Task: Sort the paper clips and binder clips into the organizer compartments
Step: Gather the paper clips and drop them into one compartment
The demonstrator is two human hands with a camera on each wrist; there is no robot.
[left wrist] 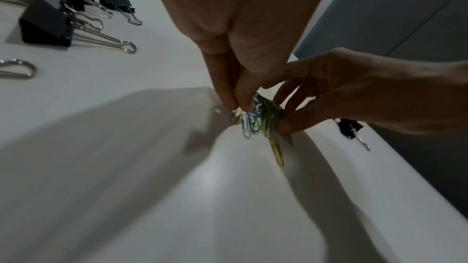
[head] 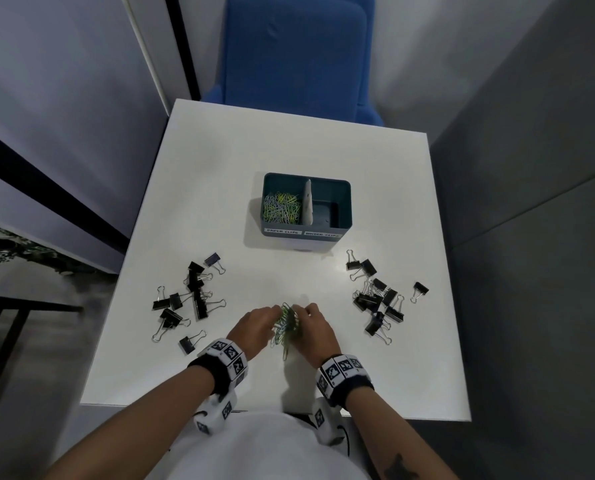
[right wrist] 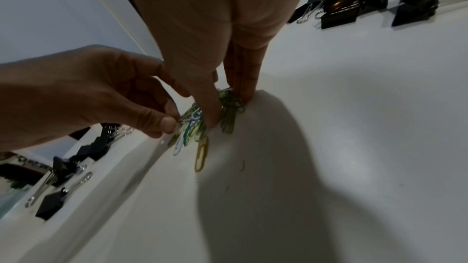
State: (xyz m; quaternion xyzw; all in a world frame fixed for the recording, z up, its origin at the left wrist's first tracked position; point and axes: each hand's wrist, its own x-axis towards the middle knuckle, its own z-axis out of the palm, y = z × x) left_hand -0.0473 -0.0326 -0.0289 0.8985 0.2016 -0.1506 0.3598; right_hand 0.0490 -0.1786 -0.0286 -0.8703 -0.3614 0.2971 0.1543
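A bunch of coloured paper clips (head: pixel 285 325) sits between my two hands near the table's front edge. My left hand (head: pixel 254 323) pinches the bunch (left wrist: pixel 263 119) from the left, and my right hand (head: pixel 315 323) pinches the same bunch (right wrist: pixel 202 125) from the right; one yellow clip (right wrist: pixel 201 155) hangs lowest. The teal organizer (head: pixel 344 206) stands mid-table: its left compartment holds several paper clips (head: pixel 282 207), its right compartment (head: pixel 325 211) looks bare. Black binder clips lie in a left group (head: pixel 192 299) and a right group (head: pixel 375 296).
The white table (head: pixel 275 147) ends close behind my wrists. A blue chair (head: pixel 299 53) stands beyond the far edge. Grey partition walls flank both sides. White labels (head: pixel 303 233) mark the organizer's front.
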